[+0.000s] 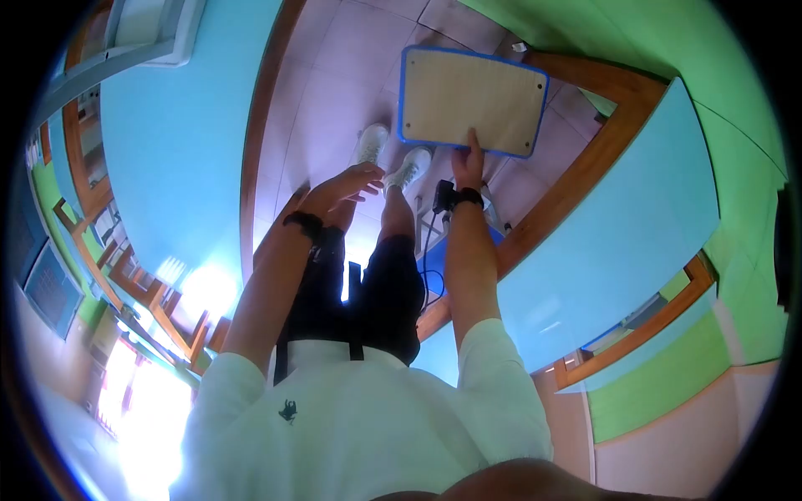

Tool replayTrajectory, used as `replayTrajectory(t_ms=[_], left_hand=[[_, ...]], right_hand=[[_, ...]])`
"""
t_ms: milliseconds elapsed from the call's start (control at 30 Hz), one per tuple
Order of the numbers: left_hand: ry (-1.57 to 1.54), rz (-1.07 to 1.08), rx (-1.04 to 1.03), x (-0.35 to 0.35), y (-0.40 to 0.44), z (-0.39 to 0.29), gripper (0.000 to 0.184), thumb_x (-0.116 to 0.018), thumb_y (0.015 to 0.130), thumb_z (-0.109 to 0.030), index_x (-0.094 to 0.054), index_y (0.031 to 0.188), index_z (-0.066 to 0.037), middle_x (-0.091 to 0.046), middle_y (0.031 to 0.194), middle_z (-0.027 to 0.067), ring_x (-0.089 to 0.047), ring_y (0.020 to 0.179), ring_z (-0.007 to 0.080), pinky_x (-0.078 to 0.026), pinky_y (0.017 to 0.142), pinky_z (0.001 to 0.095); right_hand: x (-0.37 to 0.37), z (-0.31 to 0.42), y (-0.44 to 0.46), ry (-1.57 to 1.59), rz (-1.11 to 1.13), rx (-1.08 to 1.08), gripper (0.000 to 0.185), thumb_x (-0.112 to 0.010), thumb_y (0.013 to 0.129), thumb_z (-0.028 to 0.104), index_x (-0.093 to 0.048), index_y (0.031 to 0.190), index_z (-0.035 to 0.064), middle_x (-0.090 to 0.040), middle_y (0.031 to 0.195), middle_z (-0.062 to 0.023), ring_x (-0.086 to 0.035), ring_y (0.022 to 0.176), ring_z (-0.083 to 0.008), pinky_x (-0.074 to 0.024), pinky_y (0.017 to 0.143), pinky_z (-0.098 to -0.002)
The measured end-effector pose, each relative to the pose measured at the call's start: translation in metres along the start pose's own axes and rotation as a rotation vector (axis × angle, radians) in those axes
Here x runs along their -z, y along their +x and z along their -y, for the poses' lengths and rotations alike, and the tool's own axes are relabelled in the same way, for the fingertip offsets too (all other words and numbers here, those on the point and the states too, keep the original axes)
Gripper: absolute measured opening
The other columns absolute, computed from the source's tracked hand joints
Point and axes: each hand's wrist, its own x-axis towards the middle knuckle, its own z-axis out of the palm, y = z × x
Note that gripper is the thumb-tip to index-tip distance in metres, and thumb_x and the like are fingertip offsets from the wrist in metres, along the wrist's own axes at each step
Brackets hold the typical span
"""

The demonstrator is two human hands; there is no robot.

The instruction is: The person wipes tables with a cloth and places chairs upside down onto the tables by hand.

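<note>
A rectangular wood-coloured board with a blue rim and dark fasteners near its corners is above the floor, ahead of my feet. It looks like a stool or small desk top; whatever supports it is mostly hidden. My right hand grips its near edge, with one finger lying on the upper face and the others out of sight beneath. My left hand hangs in the air over my legs, fingers loosely apart and holding nothing. A black band with a small dark device and a cable is on my right wrist.
Light-blue tabletops with wooden edges flank me, one table on the left and another table on the right. Pink floor tiles lie between them. A green wall rises behind the right table. Metal legs show near my right forearm.
</note>
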Motion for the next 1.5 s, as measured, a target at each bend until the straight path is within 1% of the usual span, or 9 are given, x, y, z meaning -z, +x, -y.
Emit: replayTrajectory(t_ms=[200, 400, 567, 633, 900, 1100, 1167, 1300, 1500], left_hand=[[-0.038, -0.034, 0.056, 0.007, -0.074, -0.047, 0.041, -0.049, 0.095, -0.039, -0.048, 0.125, -0.011, -0.059, 0.118, 0.0112, -0.058, 0.109, 0.0215, -0.045, 0.095, 0.0397], [0.046, -0.035, -0.104, 0.024, -0.108, -0.036, 0.036, -0.044, 0.095, -0.03, -0.051, 0.123, -0.008, -0.063, 0.096, 0.0067, -0.06, 0.102, 0.0176, -0.046, 0.093, 0.0362], [-0.017, -0.039, -0.108, 0.022, -0.122, -0.052, 0.019, -0.05, 0.091, -0.019, -0.06, 0.1, -0.006, -0.061, 0.086, 0.0045, -0.062, 0.082, 0.0159, -0.049, 0.078, 0.0294], [0.044, -0.072, -0.17, 0.013, -0.141, -0.057, 0.021, -0.045, 0.092, -0.019, -0.059, 0.099, -0.004, -0.059, 0.081, 0.0055, -0.062, 0.079, 0.0157, -0.05, 0.073, 0.028], [0.451, 0.316, -0.685, -0.043, -0.342, -0.195, 0.007, -0.05, 0.08, -0.004, -0.054, 0.081, 0.001, -0.058, 0.075, 0.0061, -0.053, 0.064, 0.0155, -0.043, 0.062, 0.0273], [0.46, -0.183, -1.128, -0.037, -0.39, -0.204, 0.016, -0.051, 0.086, 0.007, -0.056, 0.096, -0.004, -0.059, 0.093, 0.0052, -0.056, 0.089, 0.0136, -0.043, 0.082, 0.0281], [0.474, -0.329, -1.034, -0.024, -0.41, -0.207, 0.02, -0.054, 0.084, 0.006, -0.056, 0.101, -0.005, -0.06, 0.1, 0.0055, -0.055, 0.1, 0.0176, -0.04, 0.089, 0.0303], [0.997, -0.234, -1.069, -0.015, -0.52, -0.227, 0.02, -0.053, 0.079, 0.003, -0.056, 0.097, -0.006, -0.06, 0.097, 0.0098, -0.058, 0.091, 0.0247, -0.043, 0.085, 0.0346], [0.626, -0.222, -1.092, 0.003, -0.531, -0.215, 0.017, -0.052, 0.086, 0.005, -0.057, 0.101, -0.003, -0.06, 0.098, 0.0092, -0.058, 0.101, 0.0209, -0.041, 0.092, 0.0298]], right_hand=[[-0.05, -0.023, -0.001, 0.299, 0.083, 0.015, 0.033, -0.062, 0.09, 0.008, -0.054, 0.12, 0.0, -0.058, 0.115, -0.0074, -0.055, 0.103, -0.0163, -0.0455, 0.09, -0.0284], [-0.094, -0.012, -0.043, -1.029, 0.3, 0.718, 0.032, -0.06, 0.088, 0.001, -0.054, 0.119, -0.0023, -0.059, 0.11, -0.0068, -0.056, 0.099, -0.0159, -0.0448, 0.093, -0.0301], [-0.114, -0.036, -0.078, -0.721, 0.26, 0.649, 0.023, -0.061, 0.084, 0.001, -0.06, 0.107, -0.0013, -0.063, 0.096, -0.008, -0.059, 0.091, -0.0169, -0.0472, 0.088, -0.0296], [-0.122, -0.024, -0.097, 0.282, 0.181, -0.026, 0.016, -0.061, 0.077, -0.003, -0.062, 0.093, 0.0004, -0.064, 0.092, -0.009, -0.061, 0.088, -0.02, -0.049, 0.085, -0.0315], [-0.151, 0.027, -0.206, 0.211, 0.354, -0.033, 0.012, -0.057, 0.069, -0.002, -0.06, 0.08, 0.0027, -0.064, 0.084, -0.007, -0.061, 0.082, -0.0218, -0.0491, 0.079, -0.0357], [-0.111, 0.025, -0.242, -0.409, 0.41, 0.363, 0.024, -0.055, 0.066, -0.004, -0.061, 0.089, -0.0011, -0.064, 0.088, -0.0087, -0.061, 0.085, -0.0219, -0.0494, 0.08, -0.0331], [-0.149, 0.05, -0.291, 0.035, 0.33, -0.131, 0.024, -0.055, 0.066, -0.005, -0.06, 0.089, -0.0021, -0.064, 0.089, -0.0091, -0.061, 0.085, -0.0214, -0.0494, 0.08, -0.033], [-0.156, 0.066, -0.333, -0.162, 0.314, -0.159, 0.025, -0.055, 0.066, -0.008, -0.06, 0.09, -0.0034, -0.064, 0.09, -0.0085, -0.061, 0.084, -0.0212, -0.0503, 0.077, -0.0316], [-0.171, 0.068, -0.373, -0.409, 0.49, -0.023, 0.032, -0.053, 0.065, -0.014, -0.061, 0.094, -0.0023, -0.063, 0.088, -0.0089, -0.061, 0.076, -0.0188, -0.0493, 0.064, -0.0277]])
